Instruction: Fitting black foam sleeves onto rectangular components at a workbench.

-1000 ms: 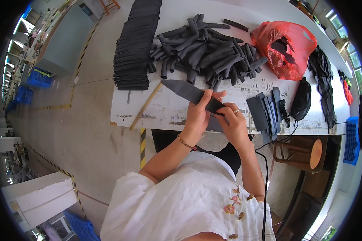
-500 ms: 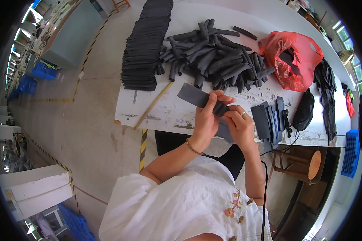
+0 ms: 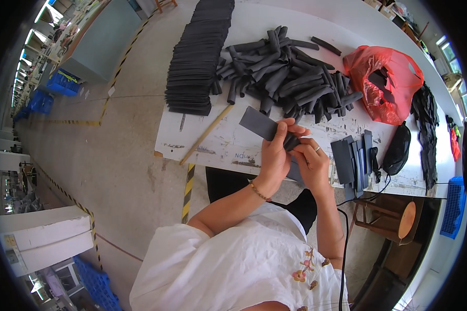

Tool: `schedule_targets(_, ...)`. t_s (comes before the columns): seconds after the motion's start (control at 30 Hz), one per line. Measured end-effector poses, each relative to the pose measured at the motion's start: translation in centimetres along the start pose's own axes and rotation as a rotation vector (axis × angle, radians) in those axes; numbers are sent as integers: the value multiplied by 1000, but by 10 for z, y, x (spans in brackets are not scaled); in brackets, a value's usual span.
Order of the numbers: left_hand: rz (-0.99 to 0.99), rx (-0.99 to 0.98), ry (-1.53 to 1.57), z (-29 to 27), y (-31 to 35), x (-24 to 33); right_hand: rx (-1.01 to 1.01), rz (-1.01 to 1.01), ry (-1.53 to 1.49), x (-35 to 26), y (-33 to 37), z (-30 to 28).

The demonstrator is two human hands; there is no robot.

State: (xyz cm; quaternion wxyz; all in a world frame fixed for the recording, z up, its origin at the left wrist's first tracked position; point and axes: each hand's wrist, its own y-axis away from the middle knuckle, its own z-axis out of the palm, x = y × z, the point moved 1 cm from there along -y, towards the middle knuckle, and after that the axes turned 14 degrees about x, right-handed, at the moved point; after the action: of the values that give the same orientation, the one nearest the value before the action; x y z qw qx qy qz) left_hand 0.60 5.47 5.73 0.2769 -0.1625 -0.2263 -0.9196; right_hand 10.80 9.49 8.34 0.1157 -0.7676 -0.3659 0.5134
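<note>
My left hand (image 3: 275, 158) grips a flat dark-grey strip (image 3: 258, 123) between thumb and fingers, above the near table edge. The strip's free end points up and to the left, while its other end is curled into a roll. On that rolled end my right hand (image 3: 315, 163), with a ring on one finger, is closed; its fingertips partly hide the roll. Beyond the hands lies a loose pile of rolled dark tubes (image 3: 290, 78). Left of the pile runs a long, tightly packed row of flat dark pieces (image 3: 196, 67). More flat strips (image 3: 349, 160) lie to the right of my hands.
A thin wooden stick (image 3: 205, 136) lies slantwise on the white table (image 3: 176, 132). At the right are a red plastic bag (image 3: 366, 59), a black pouch (image 3: 398, 150) and a long black bundle (image 3: 427, 140). A wooden stool (image 3: 407, 220) stands under the table's right end; a black cable hangs beside my right arm.
The whole view has shifted slightly, so everything sits a little further right. My right fingers have closed in over the strip's curled end, which shows less now. Both hands still hold the strip.
</note>
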Motion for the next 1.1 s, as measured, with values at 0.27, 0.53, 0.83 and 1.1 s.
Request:
schedule_targets(0.27, -2, -29, -36, -2, -2, 2, -24, 5, -5, 3, 1, 1)
schedule_targets(0.53, -36, 22, -59, 1, -5, 7, 5, 171, -68, -7, 0, 1)
schedule_targets(0.83, 239, -249, -144, 4, -31, 44, 302, 781, -534, 24, 12, -8)
schedule_targets(1.1, 74, -378, -185, 0, -23, 31, 199, 778, -691, 6, -6, 10)
